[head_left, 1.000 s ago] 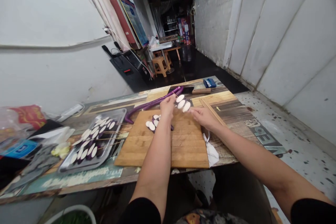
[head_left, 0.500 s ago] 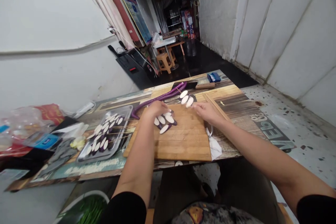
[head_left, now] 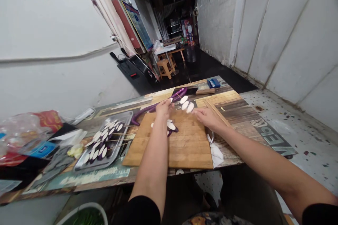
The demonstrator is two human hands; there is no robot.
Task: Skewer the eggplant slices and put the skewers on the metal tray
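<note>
My right hand point(head_left: 204, 116) is closed on a thin skewer that carries several white eggplant slices point(head_left: 187, 104) with purple skin; its tip points up and left. Near that tip, my left hand point(head_left: 164, 107) pinches a single eggplant slice point(head_left: 171, 100), a short gap away from the skewered ones. Below my hands lies a wooden cutting board point(head_left: 190, 147). Loose eggplant slices point(head_left: 171, 125) rest on it, partly hidden by my left forearm. Whole long purple eggplants point(head_left: 148, 108) lie behind the board.
A metal tray point(head_left: 116, 153) at left holds several loaded skewers. At the back are a knife point(head_left: 205, 91) and a blue box point(head_left: 213, 83). Bare skewers point(head_left: 216, 110) lie right of the board. Plastic bags point(head_left: 26, 130) and a grey cloth point(head_left: 56, 165) sit far left.
My left hand has come up from the slices on the board toward the skewer tip with one slice. My right hand holds the skewer in nearly the same place. The view has tilted slightly.
</note>
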